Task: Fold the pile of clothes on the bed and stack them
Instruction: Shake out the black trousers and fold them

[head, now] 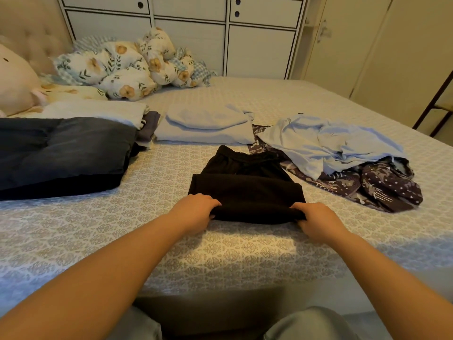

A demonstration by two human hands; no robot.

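Near the bed's (245, 253) front edge, the left hand (193, 213) and right hand (316, 223) each pinch a near corner of the half-folded black garment (245, 192), which looks soft, light and floppy, best gripped at its folded corners.

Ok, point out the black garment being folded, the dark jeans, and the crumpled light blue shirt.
black garment (245, 190), head view, its folded top layer.
dark jeans (66, 148), head view, middle of the folded denim.
light blue shirt (326, 141), head view, its rumpled centre.
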